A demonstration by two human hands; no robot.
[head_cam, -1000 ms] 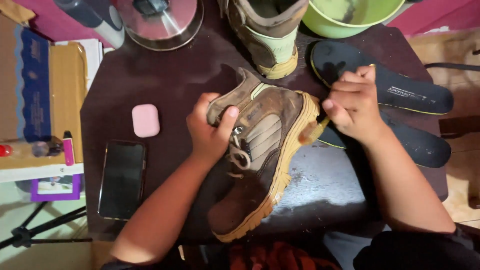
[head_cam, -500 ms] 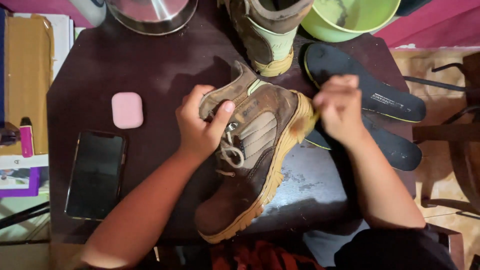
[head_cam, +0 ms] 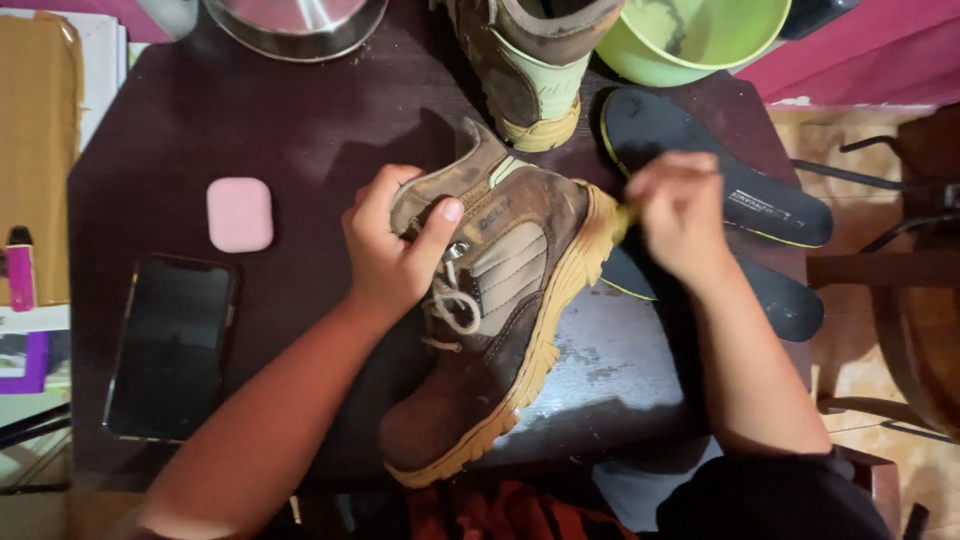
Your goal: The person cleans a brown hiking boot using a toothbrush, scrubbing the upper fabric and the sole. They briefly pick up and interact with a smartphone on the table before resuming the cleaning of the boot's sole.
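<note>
A worn brown boot (head_cam: pixel 510 270) with a tan sole lies on its side on the dark table (head_cam: pixel 280 130), toe towards me. My left hand (head_cam: pixel 390 250) grips its ankle collar, thumb over the top by the white lace. My right hand (head_cam: pixel 680 215) is blurred, fingers pinched together at the heel end of the sole, apparently on a small yellowish object that I cannot make out.
A second boot (head_cam: pixel 535 70) stands upright at the back beside a green bowl (head_cam: pixel 700 35) and a metal lid (head_cam: pixel 295 20). Two dark insoles (head_cam: pixel 760 200) lie at the right. A pink case (head_cam: pixel 239 214) and a phone (head_cam: pixel 170 345) lie at the left. A chair (head_cam: pixel 900 260) stands to the right.
My right hand has shifted a little along the heel edge of the sole and is now blurred. My left hand keeps its hold on the boot.
</note>
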